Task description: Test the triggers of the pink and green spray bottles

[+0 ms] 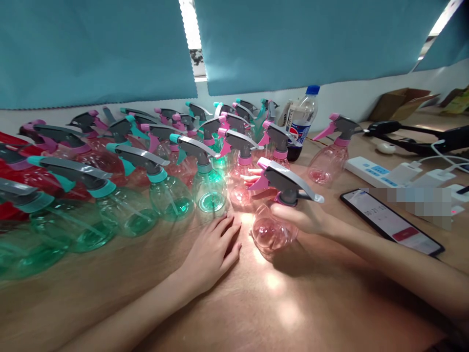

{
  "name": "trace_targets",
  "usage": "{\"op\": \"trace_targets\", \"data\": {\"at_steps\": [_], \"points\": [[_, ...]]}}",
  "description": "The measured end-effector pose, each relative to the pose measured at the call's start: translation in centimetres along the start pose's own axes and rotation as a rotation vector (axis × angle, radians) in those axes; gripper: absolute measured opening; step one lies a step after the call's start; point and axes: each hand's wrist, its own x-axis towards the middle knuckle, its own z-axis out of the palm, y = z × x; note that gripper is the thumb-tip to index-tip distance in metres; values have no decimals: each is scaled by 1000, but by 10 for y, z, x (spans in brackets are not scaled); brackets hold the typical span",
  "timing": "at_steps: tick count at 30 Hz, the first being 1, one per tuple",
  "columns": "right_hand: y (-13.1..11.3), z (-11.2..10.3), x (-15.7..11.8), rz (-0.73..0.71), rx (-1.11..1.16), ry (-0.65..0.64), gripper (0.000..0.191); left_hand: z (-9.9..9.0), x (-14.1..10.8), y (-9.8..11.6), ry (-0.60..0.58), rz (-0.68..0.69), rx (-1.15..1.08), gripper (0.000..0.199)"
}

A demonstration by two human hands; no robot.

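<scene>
My right hand [298, 215] is wrapped round the neck of a pink spray bottle [273, 237], which has a grey and pink trigger head and tilts a little. Some of that hand's fingers show behind the trigger; the rest are hidden by the bottle. On the tabletop my left hand [216, 249] lies flat with its fingers spread, holding nothing. Just beyond its fingertips stands a green spray bottle [209, 190] with a teal and grey head. Another pink spray bottle [240, 183] stands right behind the one in my right hand.
Several green, pink and red spray bottles crowd the table's left and back. A cola bottle [306, 117] stands behind them. To the right are a lone pink spray bottle [330, 159], a phone [392, 222], a white power strip [373, 171], black glasses [414, 142] and a cardboard box [399, 103].
</scene>
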Motion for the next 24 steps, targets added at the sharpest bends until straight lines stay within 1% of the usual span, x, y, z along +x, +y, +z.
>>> {"op": "trace_targets", "data": {"at_steps": [6,15,20,24], "points": [[-1,0,0,-23,-5,-29,21,-1,0,0,5,0,-10,41],[3,-1,-3,17,-16,-39,20,-1,1,0,10,3,-1,40],[2,-1,-2,-20,-68,-16,25,-1,1,0,0,4,-6,40],[4,-2,-2,-14,-14,-40,22,-1,0,0,-5,-1,1,41]]}}
